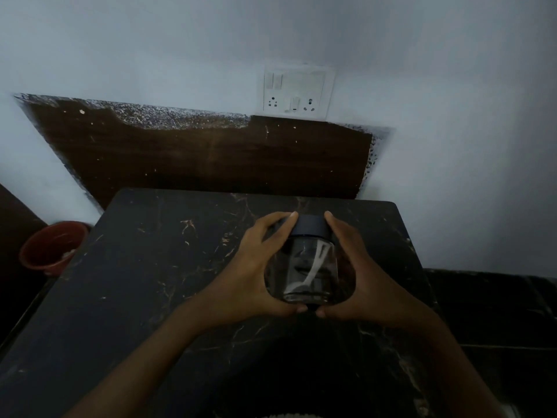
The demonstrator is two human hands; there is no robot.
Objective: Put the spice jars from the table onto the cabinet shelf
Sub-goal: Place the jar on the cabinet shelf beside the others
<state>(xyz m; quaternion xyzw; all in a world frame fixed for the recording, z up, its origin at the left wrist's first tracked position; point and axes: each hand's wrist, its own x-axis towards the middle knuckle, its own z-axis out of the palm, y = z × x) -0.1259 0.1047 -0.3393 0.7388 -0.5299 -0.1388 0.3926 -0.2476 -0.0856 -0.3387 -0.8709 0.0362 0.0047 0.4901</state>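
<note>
A clear glass spice jar [304,267] with a dark lid and a small white spoon inside is held over the black marble-patterned table [144,282]. My left hand [256,267] wraps its left side, fingers reaching up to the lid. My right hand [358,273] cups the right side, and both thumbs meet under the jar's base. Whether the jar touches the table I cannot tell. No cabinet shelf is in view.
A dark wooden panel [211,158] stands against the pale wall behind the table. A white switch and socket plate [295,89] is above it. A red bucket [54,248] sits on the floor at the table's left. Dark floor lies to the right.
</note>
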